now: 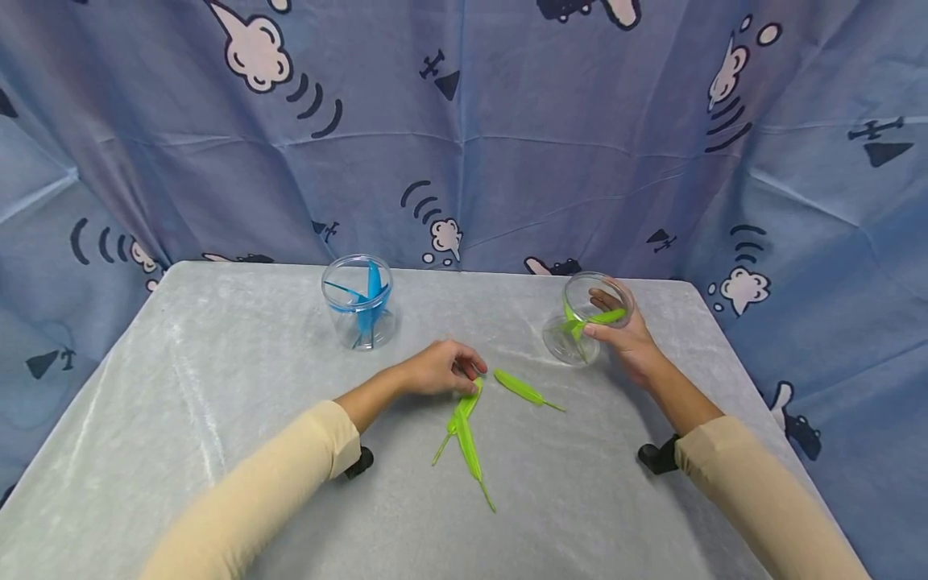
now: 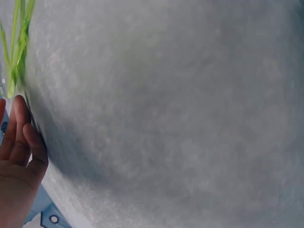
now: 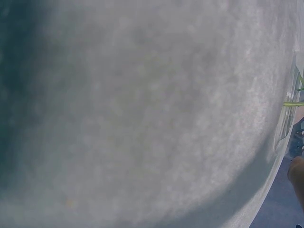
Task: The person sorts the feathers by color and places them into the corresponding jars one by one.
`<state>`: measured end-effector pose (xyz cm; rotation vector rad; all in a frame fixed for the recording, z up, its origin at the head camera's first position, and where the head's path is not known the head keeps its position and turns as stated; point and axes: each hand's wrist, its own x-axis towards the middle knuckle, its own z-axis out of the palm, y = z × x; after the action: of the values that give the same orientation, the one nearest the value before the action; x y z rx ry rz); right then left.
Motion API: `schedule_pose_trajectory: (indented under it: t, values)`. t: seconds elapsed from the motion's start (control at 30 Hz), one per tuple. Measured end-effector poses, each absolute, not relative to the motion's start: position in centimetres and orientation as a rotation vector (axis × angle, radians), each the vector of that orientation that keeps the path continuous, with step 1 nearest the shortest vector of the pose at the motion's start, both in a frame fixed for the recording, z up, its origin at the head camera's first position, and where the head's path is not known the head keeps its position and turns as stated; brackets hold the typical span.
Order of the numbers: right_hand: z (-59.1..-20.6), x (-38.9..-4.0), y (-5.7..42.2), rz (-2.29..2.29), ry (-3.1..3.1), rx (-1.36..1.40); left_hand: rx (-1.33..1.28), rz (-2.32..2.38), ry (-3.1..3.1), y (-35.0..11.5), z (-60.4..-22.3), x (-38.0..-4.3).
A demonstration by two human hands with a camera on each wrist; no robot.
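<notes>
My right hand grips a clear jar from its right side, and the jar leans with its mouth toward that hand. Green feathers stick up inside it. My left hand is over the middle of the table, fingers loosely bent, fingertips right at the upper end of two overlapping green feathers. Another green feather lies just right of them. In the left wrist view, the left hand is beside the green feathers. The right wrist view catches only an edge of the jar.
A second clear jar stands upright at the back left with blue feathers inside. A pale grey cloth covers the table. Behind it hangs a blue patterned curtain.
</notes>
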<state>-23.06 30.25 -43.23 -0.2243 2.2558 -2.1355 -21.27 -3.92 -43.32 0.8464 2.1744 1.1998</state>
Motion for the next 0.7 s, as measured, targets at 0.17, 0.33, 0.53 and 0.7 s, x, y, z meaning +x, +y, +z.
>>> schedule_pose_trajectory:
  t: [0.17,0.33,0.53,0.7]
  values:
    - [-43.08,-23.05,30.19,-2.118,2.257,-0.217,0.854,1.216,2.167,-3.77,-43.6,-21.07]
    - [-42.93,-23.01,30.16,-2.087,2.273,-0.192,0.866,1.187,2.208,-3.33,-43.93,-20.93]
    - [-42.85,-22.97,30.15,-2.08,2.276,-0.174,0.856,1.185,2.213,-3.18,-44.17,-20.89]
    - [-42.93,-22.92,30.23,-2.091,2.27,-0.181,0.845,1.184,2.207,-3.81,-43.56,-21.1]
